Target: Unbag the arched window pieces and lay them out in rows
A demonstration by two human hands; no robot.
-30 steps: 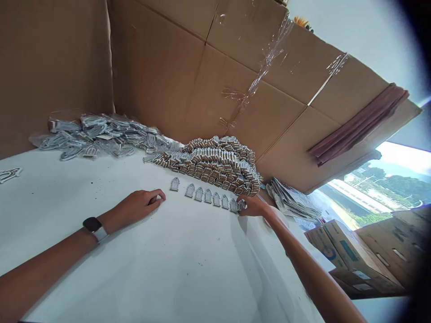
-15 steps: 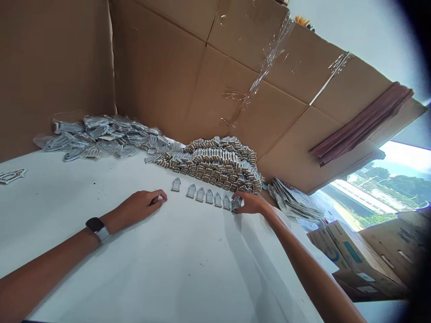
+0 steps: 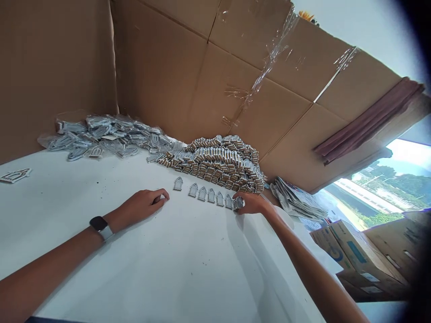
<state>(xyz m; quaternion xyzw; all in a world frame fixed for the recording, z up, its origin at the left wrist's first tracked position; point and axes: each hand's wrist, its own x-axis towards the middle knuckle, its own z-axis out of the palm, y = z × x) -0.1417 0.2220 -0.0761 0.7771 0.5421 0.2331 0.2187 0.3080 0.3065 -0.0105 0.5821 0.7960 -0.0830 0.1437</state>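
White paint or laminate is seen across the bench (image 3: 161,278), over which both forearms are extended from the lower corners; the left hand (image 3: 143,205) is rested on its edge, its fingers folded inward, its thumb and forefinger curved until their tips are nearly met; a watch (image 3: 98,223) is worn at that wrist; the right forearm is angled up and leftward, and by the right hand (image 3: 252,204) an arch-shaped piece (image 3: 238,203) is pinched between thumb and fingers at the right end of a row of similar pieces (image 3: 211,195); whether more than one is gripped cannot be told; the row is laid out between the two hands, its leftmost piece set apart from the others; behind it a layered heap (image 3: 218,163) is stacked near a cardboard wall (image 3: 168,80); plastic-wrapped packets (image 3: 107,134) are piled to its left, and folded newspapers (image 3: 298,200) to its right.
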